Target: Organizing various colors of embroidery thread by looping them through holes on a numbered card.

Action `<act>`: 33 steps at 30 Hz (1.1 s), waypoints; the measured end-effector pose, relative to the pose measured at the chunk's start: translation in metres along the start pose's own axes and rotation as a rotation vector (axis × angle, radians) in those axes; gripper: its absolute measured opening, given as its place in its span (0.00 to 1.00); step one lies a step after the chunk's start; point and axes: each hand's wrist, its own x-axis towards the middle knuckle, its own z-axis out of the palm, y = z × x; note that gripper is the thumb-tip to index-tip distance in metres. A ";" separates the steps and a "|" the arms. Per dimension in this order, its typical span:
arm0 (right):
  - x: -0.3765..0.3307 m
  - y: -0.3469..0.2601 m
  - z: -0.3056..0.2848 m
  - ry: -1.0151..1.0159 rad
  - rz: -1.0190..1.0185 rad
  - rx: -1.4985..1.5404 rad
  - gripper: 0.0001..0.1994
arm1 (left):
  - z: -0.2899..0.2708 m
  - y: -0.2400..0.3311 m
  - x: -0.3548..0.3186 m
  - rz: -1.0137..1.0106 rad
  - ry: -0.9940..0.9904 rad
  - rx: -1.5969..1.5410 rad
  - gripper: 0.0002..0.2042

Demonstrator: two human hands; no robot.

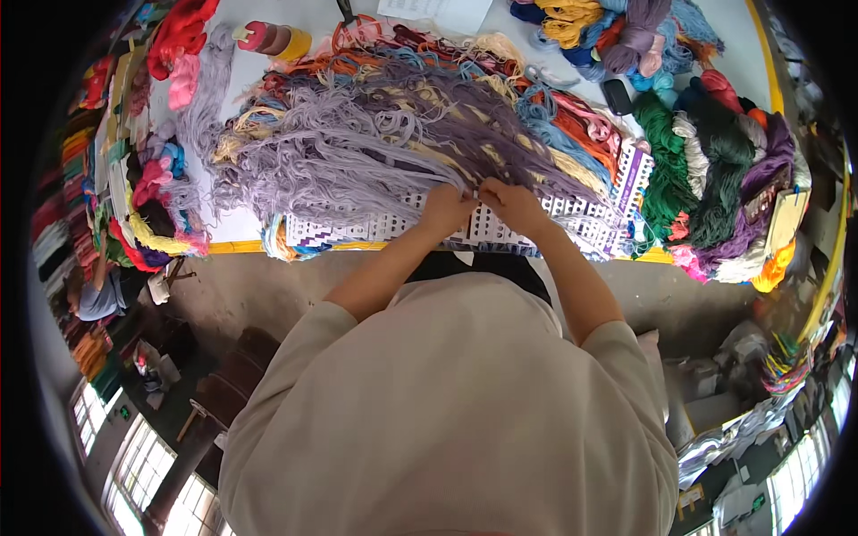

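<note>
My left hand (449,212) is closed at the near edge of a wide heap of yarn, its fingertips pinching the end of lavender yarn strands (331,147). Close beside it, my right hand (513,207) is also closed, thumb and finger pressed together; what they pinch is too small to make out. White cards (384,223) with rows of dark holes lie under both hands along the table's front edge. Dark purple yarn (456,116) spreads just beyond my fingers. Blue yarn (541,116) and orange yarn (581,129) fan out behind and to the right.
Green skeins (661,147) and dark skeins (715,161) are piled at the right, past a small black object (617,96). Cones of thread (273,40) lie at the far left, near red skeins (183,36). A paper sheet (438,11) lies at the back. Another person (100,295) is at far left.
</note>
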 end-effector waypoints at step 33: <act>0.001 0.003 0.001 0.039 0.019 0.159 0.13 | -0.041 0.006 -0.021 -0.240 -0.333 -1.211 0.08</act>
